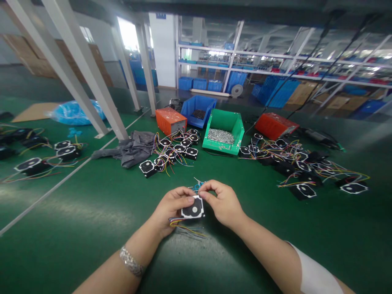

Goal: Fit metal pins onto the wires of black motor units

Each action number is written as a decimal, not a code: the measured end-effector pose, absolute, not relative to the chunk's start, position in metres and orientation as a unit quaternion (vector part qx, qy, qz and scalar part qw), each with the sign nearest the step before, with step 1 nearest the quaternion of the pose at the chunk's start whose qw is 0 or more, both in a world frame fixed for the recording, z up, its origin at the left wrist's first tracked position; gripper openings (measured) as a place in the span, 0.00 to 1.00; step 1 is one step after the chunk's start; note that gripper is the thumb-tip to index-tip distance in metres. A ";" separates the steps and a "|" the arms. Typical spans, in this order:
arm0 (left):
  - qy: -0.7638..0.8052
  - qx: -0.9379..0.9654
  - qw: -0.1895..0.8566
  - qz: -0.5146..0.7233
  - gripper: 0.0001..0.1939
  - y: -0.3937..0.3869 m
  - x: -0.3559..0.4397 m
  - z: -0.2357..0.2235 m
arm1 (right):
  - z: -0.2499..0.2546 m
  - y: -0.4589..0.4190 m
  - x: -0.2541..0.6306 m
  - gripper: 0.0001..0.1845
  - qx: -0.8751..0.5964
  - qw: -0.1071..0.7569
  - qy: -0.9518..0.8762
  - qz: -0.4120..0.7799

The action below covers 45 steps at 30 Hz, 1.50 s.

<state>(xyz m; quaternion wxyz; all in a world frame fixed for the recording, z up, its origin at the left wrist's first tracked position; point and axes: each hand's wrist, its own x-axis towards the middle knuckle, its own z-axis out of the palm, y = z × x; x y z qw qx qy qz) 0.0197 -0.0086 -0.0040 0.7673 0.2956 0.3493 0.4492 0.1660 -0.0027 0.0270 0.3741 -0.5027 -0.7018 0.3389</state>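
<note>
A small black square motor [193,207] with a white-edged face and coloured wires trailing below sits between both my hands over the green table. My left hand [171,208] curls round its left side, a bracelet on that wrist. My right hand [223,202] pinches its upper right corner with closed fingers. Just behind the hands lies a small bundle of blue and white wire ends [198,184].
A pile of similar motors [174,153] lies ahead left, another pile [300,163] at right, more motors [45,157] at far left. A green bin of screws [224,131], a blue bin [197,110], two orange boxes [170,120] [275,124] and a grey cloth [134,149] stand behind.
</note>
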 end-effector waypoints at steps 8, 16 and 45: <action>0.351 0.263 0.762 0.476 0.06 -0.003 0.012 -0.001 | 0.021 -0.003 0.170 0.09 -0.427 0.359 -0.794 0.240; 0.388 0.324 0.721 0.475 0.13 -0.001 0.012 0.001 | 0.027 -0.012 0.163 0.25 -0.416 0.287 -0.832 0.230; 0.517 0.366 0.540 0.554 0.15 0.010 0.018 -0.011 | 0.019 0.146 0.288 0.21 -0.761 0.078 -0.642 -0.040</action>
